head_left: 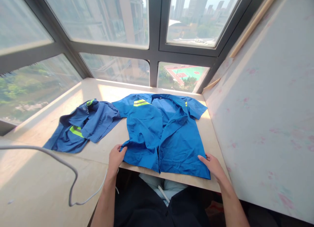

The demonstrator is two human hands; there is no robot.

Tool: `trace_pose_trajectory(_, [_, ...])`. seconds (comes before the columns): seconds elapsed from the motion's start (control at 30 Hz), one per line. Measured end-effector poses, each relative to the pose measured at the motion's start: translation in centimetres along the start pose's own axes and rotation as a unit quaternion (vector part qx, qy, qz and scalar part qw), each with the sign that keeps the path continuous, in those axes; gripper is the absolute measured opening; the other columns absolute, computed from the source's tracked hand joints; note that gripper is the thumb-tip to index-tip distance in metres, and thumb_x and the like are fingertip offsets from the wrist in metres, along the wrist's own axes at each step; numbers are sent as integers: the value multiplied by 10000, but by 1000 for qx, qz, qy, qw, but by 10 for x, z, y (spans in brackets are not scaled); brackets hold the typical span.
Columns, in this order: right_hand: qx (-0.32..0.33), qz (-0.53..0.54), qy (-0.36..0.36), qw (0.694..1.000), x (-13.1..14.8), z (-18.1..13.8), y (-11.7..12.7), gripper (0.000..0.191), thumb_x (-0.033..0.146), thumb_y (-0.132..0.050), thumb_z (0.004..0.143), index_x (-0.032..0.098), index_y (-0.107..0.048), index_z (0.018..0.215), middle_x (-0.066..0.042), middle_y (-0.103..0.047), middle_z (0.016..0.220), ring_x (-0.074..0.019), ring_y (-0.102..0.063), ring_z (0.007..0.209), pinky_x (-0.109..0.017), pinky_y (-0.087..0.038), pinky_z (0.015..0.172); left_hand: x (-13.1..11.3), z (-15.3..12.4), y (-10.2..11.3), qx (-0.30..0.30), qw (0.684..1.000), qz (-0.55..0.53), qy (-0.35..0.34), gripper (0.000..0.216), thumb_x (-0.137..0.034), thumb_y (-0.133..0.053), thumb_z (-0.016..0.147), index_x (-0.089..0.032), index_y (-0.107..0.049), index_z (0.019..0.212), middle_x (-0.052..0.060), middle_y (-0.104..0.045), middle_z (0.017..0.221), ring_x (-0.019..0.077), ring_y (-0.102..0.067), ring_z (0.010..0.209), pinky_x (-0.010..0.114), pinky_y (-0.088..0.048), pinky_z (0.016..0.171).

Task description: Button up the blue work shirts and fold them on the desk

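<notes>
A blue short-sleeved work shirt [143, 125] with yellow-green reflective strips lies spread on the wooden ledge, collar toward the window and hem toward me. Its front is unfastened and the right panel is partly folded back near the collar. My left hand [117, 156] pinches the shirt's lower left corner between thumb and fingers. At the lower right corner, my right hand [211, 165] is closed on the hem edge. Left of the shirt lies a crumpled darker blue garment [98, 119] with similar reflective strips; neither hand touches it.
A grey cable [71, 169] loops over the ledge [95, 163] at the left. Framed windows [153, 70] border the far side, and a flower-patterned wall [260, 122] rises close on the right. The ledge's front edge runs just below the shirt hem.
</notes>
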State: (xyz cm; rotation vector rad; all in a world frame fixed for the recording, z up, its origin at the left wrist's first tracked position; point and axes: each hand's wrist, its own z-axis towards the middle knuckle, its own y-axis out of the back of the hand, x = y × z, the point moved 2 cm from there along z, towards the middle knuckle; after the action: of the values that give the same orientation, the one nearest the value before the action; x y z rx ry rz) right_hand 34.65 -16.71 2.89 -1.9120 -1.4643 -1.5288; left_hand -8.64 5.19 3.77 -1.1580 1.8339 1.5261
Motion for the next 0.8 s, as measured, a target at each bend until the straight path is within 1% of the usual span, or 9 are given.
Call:
trace_pose_trajectory(0.03, [4, 16, -2, 1000, 1, -2, 3, 453, 544, -703, 655, 181, -688, 924, -139, -757, 974, -334, -716, 915, -425, -586, 805, 3, 0, 4, -1, 1000, -22, 18, 297, -366, -645, 683, -162, -657, 899, 35, -652, 661, 243, -645, 700, 323, -486, 659])
trace_pose_trajectory(0.1, [-34, 38, -15, 999, -2, -5, 9, 460, 549, -715, 642, 178, -685, 912, -126, -764, 941, -321, -724, 881, -405, -591, 780, 12, -4, 15, -26, 997, -37, 61, 444, -331, -603, 725, -121, -625, 1116, 29, -646, 655, 237, -641, 669, 317, -482, 628])
trace_pose_trajectory(0.17, [-72, 41, -23, 996, -7, -8, 14, 453, 570, -705, 650, 182, -678, 881, -109, -767, 867, -301, -728, 818, -379, -591, 733, 21, -12, 24, -41, 995, 22, 85, 544, -274, -567, 756, -95, -553, 1269, 52, -669, 708, 256, -660, 721, 340, -497, 682])
trace_pose_trajectory(0.27, [-49, 8, -17, 999, -13, -13, 13, 424, 590, -699, 649, 192, -669, 793, -91, -750, 771, -287, -719, 773, -355, -582, 692, 29, -24, 32, -27, 987, 145, 66, 480, -194, -463, 810, -93, -573, 1266, 147, -712, 957, 299, -671, 953, 385, -490, 856])
trace_pose_trajectory(0.33, [-25, -21, -11, 999, -15, -15, 11, 418, 599, -693, 656, 194, -659, 752, -83, -738, 750, -275, -707, 756, -341, -571, 661, 27, -28, 32, -36, 982, 180, 43, 447, -200, -399, 852, -101, -589, 1245, 181, -695, 1085, 316, -646, 1064, 405, -474, 917])
trace_pose_trajectory(0.43, [-52, -43, -12, 998, -15, -12, 12, 435, 614, -672, 692, 187, -653, 771, -58, -712, 714, -227, -663, 667, -296, -517, 551, 16, -24, 26, -55, 984, 167, 17, 486, -343, -410, 897, -107, -539, 1301, 179, -693, 1114, 313, -651, 1070, 410, -484, 927])
trace_pose_trajectory(0.57, [-109, 36, -37, 993, -15, 8, 15, 469, 557, -723, 672, 176, -662, 939, -61, -725, 807, -190, -657, 669, -257, -498, 530, -3, -3, 6, -39, 990, 133, -8, 720, -560, -515, 841, -81, -447, 1375, 198, -650, 1222, 307, -646, 1102, 399, -486, 951])
trace_pose_trajectory(0.67, [-121, 114, -54, 985, -11, 33, 12, 455, 449, -769, 653, 192, -647, 1008, -71, -742, 900, -203, -696, 793, -256, -539, 605, -17, 18, -9, -30, 990, 131, -31, 821, -573, -585, 803, -74, -379, 1422, 213, -622, 1270, 306, -633, 1134, 390, -485, 951])
trace_pose_trajectory(0.8, [-114, 189, -24, 975, 5, 76, 4, 359, 359, -775, 618, 196, -654, 915, -55, -746, 821, -218, -711, 825, -283, -573, 669, -35, 49, -24, -26, 984, 170, -42, 869, -564, -653, 768, -70, -377, 1426, 233, -623, 1261, 347, -608, 1169, 413, -478, 946])
